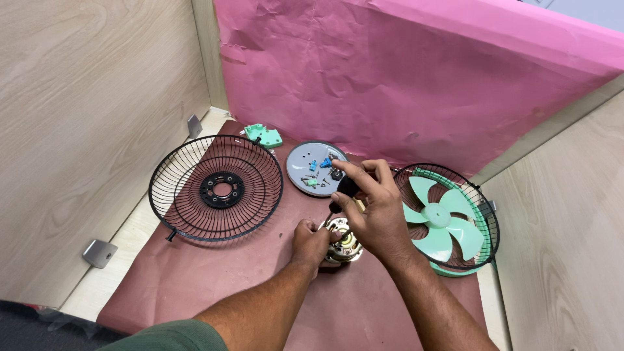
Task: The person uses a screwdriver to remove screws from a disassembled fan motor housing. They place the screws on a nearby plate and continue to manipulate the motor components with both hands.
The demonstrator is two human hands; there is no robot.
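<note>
Both forearms bare, reaching in from bottom edge, converging at centre. Left hand (311, 244) low, palm down, fingers curled in tight grasp, wrist straight. Right hand (374, 211) above and just beside it, back of hand up, wrist bent downward, thumb and fingertips (344, 170) pinched closed in upright grip. Hands nearly touching

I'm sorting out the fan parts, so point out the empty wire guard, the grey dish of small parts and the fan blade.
Wire guard (188, 170): head view, on its black wires.
Grey dish (298, 162): head view, bare floor.
Fan blade (437, 215): head view, centre hub.
</note>
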